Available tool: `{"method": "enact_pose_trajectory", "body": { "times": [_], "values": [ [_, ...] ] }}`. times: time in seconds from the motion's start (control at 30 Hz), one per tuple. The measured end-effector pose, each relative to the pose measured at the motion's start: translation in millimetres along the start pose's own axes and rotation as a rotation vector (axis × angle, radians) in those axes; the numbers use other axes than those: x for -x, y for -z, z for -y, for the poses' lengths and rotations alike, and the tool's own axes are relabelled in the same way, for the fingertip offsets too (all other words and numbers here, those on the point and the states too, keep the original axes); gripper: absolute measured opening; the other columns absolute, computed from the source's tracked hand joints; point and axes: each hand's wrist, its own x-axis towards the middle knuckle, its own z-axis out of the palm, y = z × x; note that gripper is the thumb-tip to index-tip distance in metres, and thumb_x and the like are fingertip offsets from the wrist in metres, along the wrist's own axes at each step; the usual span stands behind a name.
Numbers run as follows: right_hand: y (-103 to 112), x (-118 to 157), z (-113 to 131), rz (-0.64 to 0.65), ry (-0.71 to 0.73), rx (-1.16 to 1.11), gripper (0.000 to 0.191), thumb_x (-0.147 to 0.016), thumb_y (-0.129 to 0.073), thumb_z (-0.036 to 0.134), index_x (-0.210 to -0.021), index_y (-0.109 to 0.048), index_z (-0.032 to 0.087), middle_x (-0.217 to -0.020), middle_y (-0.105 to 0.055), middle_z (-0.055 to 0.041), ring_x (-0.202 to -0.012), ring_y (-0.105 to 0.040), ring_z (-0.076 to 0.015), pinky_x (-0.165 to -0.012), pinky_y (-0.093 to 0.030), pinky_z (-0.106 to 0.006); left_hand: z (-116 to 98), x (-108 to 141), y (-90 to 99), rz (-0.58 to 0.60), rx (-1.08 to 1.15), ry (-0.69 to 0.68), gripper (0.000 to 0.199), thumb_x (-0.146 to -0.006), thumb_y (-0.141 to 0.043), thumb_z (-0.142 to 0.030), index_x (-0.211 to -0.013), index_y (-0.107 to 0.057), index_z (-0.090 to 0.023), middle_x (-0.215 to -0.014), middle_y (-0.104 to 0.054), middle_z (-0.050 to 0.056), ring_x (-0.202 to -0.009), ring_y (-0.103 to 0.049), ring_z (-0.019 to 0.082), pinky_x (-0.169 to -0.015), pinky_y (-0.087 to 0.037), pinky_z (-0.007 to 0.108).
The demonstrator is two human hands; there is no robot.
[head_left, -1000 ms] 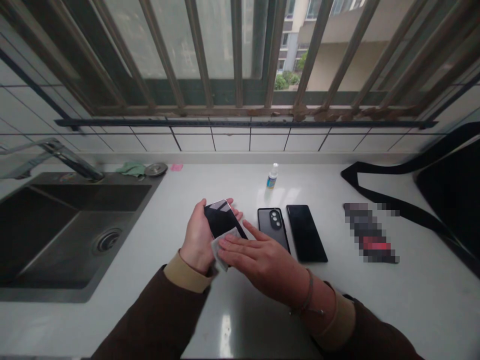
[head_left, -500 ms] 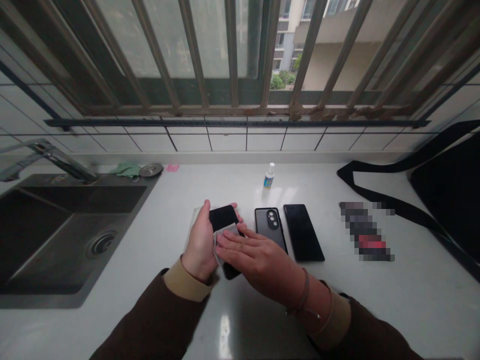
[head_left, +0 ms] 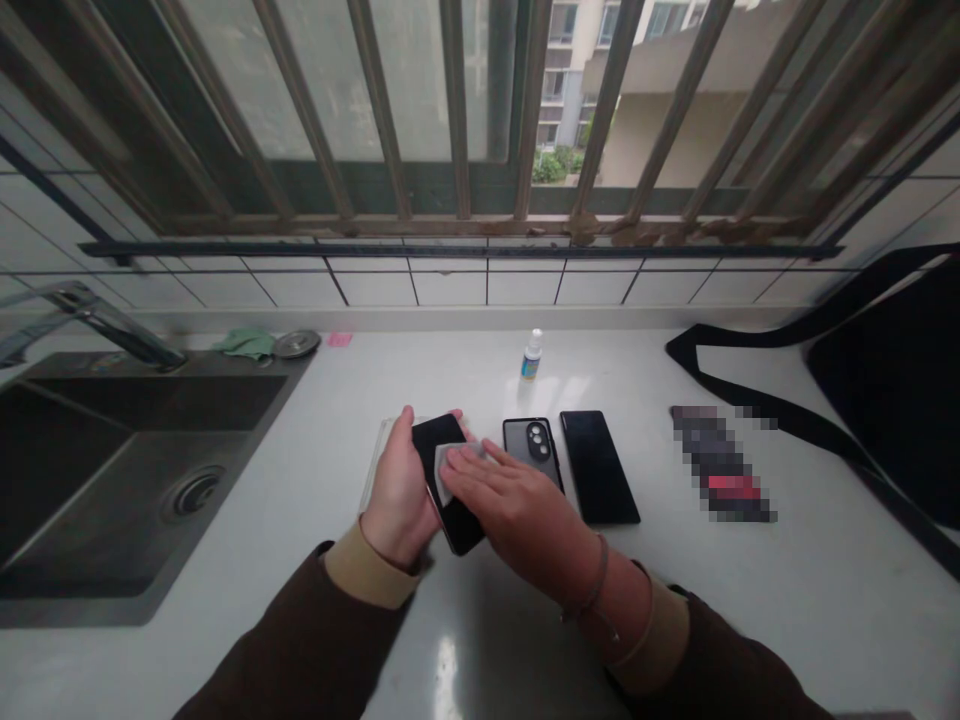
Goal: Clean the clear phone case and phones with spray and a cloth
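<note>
A black smartphone [head_left: 430,434] lies tilted in my left hand [head_left: 395,482], whose thumb and fingers grip its two long edges above the counter. My right hand [head_left: 517,505] presses a light grey cloth [head_left: 444,480] flat against the phone's screen, fingers together over it. Part of the cloth and the phone's right edge are hidden under those fingers. Just right of the hands lies a dark phone case [head_left: 521,437] with a camera cutout, partly covered by my right hand. Beside it a second black phone [head_left: 598,468] rests face up.
A small white spray bottle [head_left: 532,355] stands toward the back of the white counter [head_left: 300,640]. At left are a sink [head_left: 150,500], a faucet [head_left: 112,325], a green cloth [head_left: 246,343] and a metal strainer [head_left: 297,344]. A black bag strap [head_left: 780,395] and a pixelated item [head_left: 724,465] lie right.
My right hand has slid the cloth slightly toward the phone's right side, baring more of the screen's left edge. The whole view has shifted a little.
</note>
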Motion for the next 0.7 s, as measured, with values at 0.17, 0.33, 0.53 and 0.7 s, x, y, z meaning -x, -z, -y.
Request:
{"method": "enact_pose_trajectory", "body": {
  "times": [0.17,0.33,0.53,0.7],
  "values": [
    [2,1,9,0.047,0.061,-0.096,0.037,-0.106,-0.053,0.007,-0.138,-0.069,0.017,-0.144,-0.073,-0.0088,-0.137,-0.068,-0.0159,-0.127,-0.045,-0.036,-20,-7,5.1,-0.187,0.090,-0.242,0.054,-0.108,-0.037,-0.053,-0.100,-0.074,-0.014,-0.076,-0.072,0.009,-0.074,-0.075,0.023,-0.079,-0.066,0.040],
    [0,1,1,-0.007,-0.095,-0.005,0.045,-0.102,-0.050,-0.001,-0.142,-0.066,0.011,-0.148,-0.069,-0.0152,-0.139,-0.066,-0.0225,-0.123,-0.051,-0.045,-7,-3,2.4,-0.008,0.073,-0.137,0.057,-0.107,-0.038,-0.059,-0.104,-0.074,-0.014,-0.079,-0.073,0.011,-0.075,-0.075,0.025,-0.077,-0.065,0.041],
    [-3,0,-1,-0.056,-0.059,0.008,0.044,-0.103,-0.049,-0.002,-0.142,-0.066,0.009,-0.148,-0.070,-0.0160,-0.143,-0.063,-0.0227,-0.125,-0.049,-0.043,-6,1,2.0,0.023,0.084,-0.161,0.061,-0.108,-0.035,-0.061,-0.105,-0.074,-0.015,-0.081,-0.073,0.011,-0.079,-0.076,0.027,-0.081,-0.066,0.044],
    [1,-1,11,-0.016,0.069,-0.081,0.039,-0.104,-0.054,0.002,-0.138,-0.070,0.014,-0.145,-0.073,-0.0086,-0.142,-0.064,-0.0204,-0.127,-0.047,-0.037,-31,-7,9.0,-0.213,0.174,-0.353,0.058,-0.109,-0.032,-0.056,-0.099,-0.072,-0.015,-0.079,-0.071,0.009,-0.079,-0.074,0.024,-0.092,-0.066,0.049]
  ]
}}
